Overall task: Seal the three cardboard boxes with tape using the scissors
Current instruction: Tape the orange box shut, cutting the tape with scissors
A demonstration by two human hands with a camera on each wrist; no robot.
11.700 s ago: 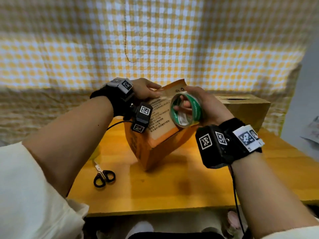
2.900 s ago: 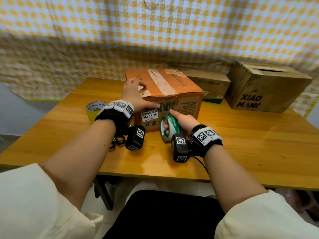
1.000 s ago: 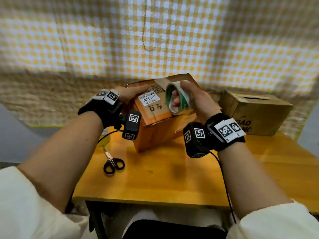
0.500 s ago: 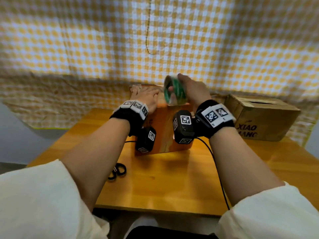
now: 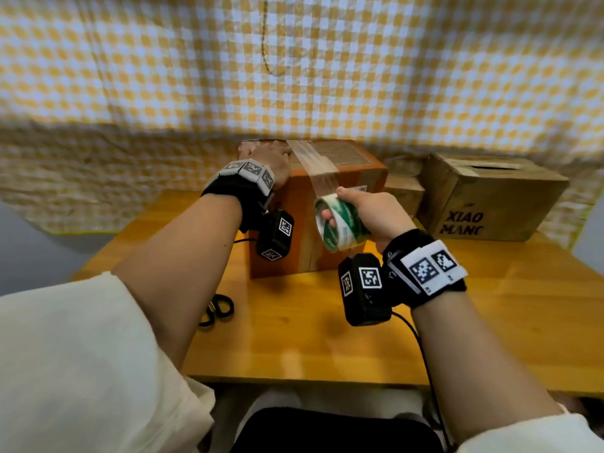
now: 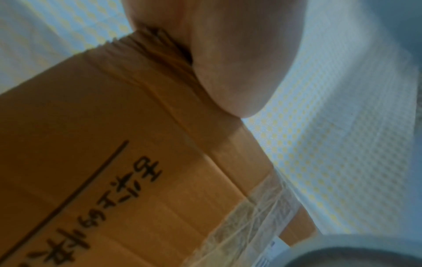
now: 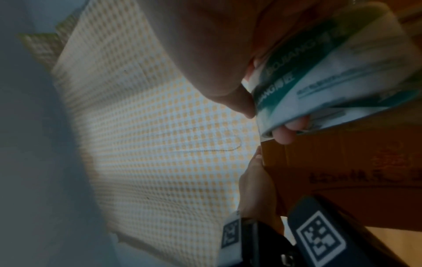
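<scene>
Three cardboard boxes were counted on the wooden surface [image 5: 327, 338]. One orange box [image 5: 346, 165] stood upright at the centre; one small brown box [image 5: 403, 194] lay just behind its right side, largely hidden; one larger brown box [image 5: 483, 197], printed "XIAO MANG", stood well to the right.

One strip of clear tape [image 5: 313, 161] was seen running across the top of the orange box and down over its front edge to one green-and-white tape roll [image 5: 340, 223]. The roll was gripped by the right hand [image 5: 376, 214], with the fingers [image 5: 327, 215] curled through its core and the thumb over its outer face, in front of the box's front wall.

The left hand [image 5: 271, 161] was pressed on the top left of the orange box. Whether its fingers were straight or curled could not be told, since they were hidden beyond the wrist.

One pair of black-handled scissors [image 5: 219, 310] lay on the surface at the near left, partly covered by the left forearm.
</scene>
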